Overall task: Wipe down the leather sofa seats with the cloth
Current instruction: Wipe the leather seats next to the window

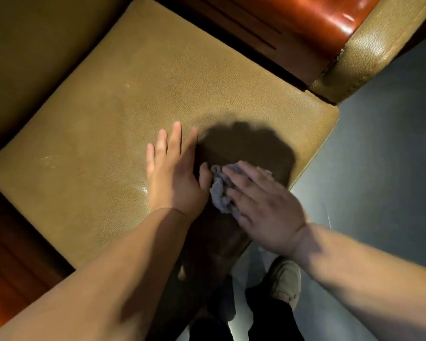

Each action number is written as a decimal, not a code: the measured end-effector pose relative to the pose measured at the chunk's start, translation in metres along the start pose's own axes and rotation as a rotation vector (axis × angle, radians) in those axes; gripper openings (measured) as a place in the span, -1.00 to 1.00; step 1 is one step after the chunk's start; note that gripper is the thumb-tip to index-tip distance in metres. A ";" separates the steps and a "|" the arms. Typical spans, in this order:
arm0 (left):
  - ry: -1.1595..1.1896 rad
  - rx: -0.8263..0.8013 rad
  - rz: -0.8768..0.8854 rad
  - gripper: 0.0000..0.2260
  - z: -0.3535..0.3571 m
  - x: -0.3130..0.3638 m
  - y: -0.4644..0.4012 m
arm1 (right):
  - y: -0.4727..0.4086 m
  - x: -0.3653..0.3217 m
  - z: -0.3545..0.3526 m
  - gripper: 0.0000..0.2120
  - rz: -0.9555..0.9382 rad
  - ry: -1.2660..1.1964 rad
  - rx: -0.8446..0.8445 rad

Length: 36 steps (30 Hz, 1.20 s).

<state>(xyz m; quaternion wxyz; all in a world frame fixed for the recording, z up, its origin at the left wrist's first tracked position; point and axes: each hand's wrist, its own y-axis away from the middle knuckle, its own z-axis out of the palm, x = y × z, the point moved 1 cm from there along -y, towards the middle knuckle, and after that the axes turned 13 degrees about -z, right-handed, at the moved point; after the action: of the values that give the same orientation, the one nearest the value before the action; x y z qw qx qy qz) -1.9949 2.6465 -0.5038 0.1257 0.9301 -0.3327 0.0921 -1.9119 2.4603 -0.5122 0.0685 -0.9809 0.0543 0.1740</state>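
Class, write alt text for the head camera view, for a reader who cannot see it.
Seen from above, a person's right hand presses a crumpled grey cloth with straight fingers onto the front part of a tan leather sofa seat, while the left hand rests flat on the leather beside it. A shoe and grey floor show below.

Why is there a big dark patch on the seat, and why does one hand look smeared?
Head view: the dark patch is a shadow on the seat cushion, cast beyond the hands; the right hand on the cloth is motion-blurred; the left hand is sharp; glare on the orange leather; wide-angle bending at the edges.
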 end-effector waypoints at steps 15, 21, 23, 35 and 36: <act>-0.063 -0.434 -0.172 -0.37 -0.088 -0.131 0.084 | -0.064 -0.061 -0.002 -0.36 -0.321 -0.019 -0.419; -0.084 -0.199 -0.297 -0.58 -0.142 -0.180 0.075 | -0.153 -0.068 0.024 -0.42 0.483 0.032 -0.128; -0.042 -0.134 -0.348 -0.56 -0.159 -0.198 0.083 | -0.155 -0.125 0.046 -0.48 0.079 -0.002 -0.225; 0.102 0.091 -0.473 -0.41 -0.177 -0.257 0.138 | -0.230 -0.154 0.066 -0.42 0.011 0.079 -0.368; 0.073 0.078 -0.478 -0.40 -0.179 -0.259 0.138 | -0.221 -0.168 0.069 -0.42 -0.208 0.071 -0.432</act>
<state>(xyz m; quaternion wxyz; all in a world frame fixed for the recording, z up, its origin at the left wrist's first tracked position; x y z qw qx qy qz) -2.2965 2.7505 -0.3759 0.1199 0.9825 -0.0947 0.1061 -2.0625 2.7027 -0.4924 -0.1272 -0.9786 -0.0831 0.1391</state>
